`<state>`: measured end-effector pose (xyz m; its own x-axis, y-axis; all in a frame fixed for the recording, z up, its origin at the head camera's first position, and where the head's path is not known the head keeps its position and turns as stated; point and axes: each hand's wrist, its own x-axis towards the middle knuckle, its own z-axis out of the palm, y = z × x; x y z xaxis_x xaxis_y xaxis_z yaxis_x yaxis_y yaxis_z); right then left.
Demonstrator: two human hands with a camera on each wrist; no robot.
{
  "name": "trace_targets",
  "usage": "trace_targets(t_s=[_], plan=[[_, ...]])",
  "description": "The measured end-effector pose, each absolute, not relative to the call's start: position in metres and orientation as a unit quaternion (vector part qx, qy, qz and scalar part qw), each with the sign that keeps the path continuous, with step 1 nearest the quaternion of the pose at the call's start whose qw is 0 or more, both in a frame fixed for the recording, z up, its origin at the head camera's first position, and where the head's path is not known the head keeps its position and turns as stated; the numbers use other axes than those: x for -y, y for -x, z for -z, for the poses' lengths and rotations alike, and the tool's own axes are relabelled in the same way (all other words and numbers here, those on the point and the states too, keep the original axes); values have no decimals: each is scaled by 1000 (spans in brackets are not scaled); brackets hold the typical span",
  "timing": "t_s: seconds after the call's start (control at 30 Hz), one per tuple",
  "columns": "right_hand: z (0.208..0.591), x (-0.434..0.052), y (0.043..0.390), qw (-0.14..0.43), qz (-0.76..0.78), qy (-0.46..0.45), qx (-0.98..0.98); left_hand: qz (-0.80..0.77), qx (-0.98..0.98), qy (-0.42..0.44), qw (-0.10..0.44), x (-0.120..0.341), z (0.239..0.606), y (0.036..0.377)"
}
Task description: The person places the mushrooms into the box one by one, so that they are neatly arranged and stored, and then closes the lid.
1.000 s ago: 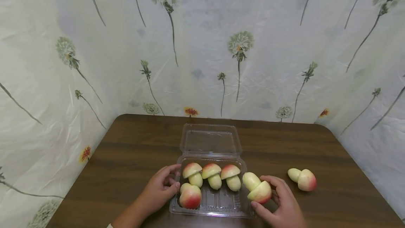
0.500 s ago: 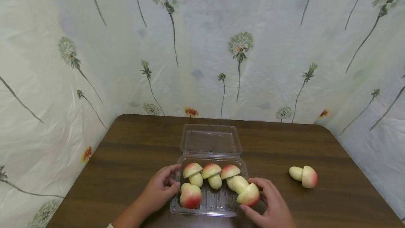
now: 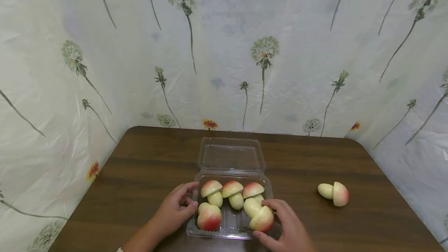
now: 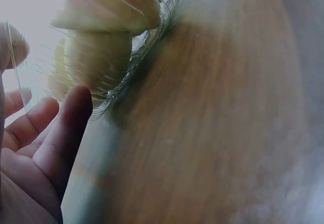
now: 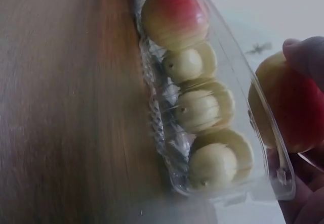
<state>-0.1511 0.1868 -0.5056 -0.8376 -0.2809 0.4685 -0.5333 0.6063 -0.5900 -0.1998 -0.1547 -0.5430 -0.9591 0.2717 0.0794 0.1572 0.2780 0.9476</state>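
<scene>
Since a second ago, the right hand [image 3: 285, 226] has carried its mushroom [image 3: 259, 215] from beside the box [image 3: 227, 230] to over the box's near right corner, fingers curled around the cap. The left hand [image 3: 175, 209] rests with loosely bent fingers against the box's left wall, holding nothing. I judge the stem could knock the three mushrooms [image 3: 232, 194] at the back, or the light box could slide. Right of the box the tabletop [image 3: 147, 166] has room; another mushroom [image 3: 333, 193] lies well apart.
</scene>
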Motion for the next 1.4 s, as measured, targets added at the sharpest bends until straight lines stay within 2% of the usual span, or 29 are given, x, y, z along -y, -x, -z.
trace_targets(t_s=[0.3, 0.53, 0.8, 1.13, 1.4], plan=[[510, -180, 153, 218, -304, -261, 890, -584, -799, -134, 50, 155, 543, 200], [510, -173, 149, 206, -275, -250, 905, -593, -790, -151, 42, 154, 542, 199], [511, -168, 151, 222, -262, -260, 903, -602, -782, -155, 44, 153, 540, 198], [502, -149, 144, 136, -282, -182, 932, -595, -788, -152, 44, 153, 540, 198], [498, -142, 142, 104, -278, -159, 942, -588, -794, -148, 36, 154, 543, 199]])
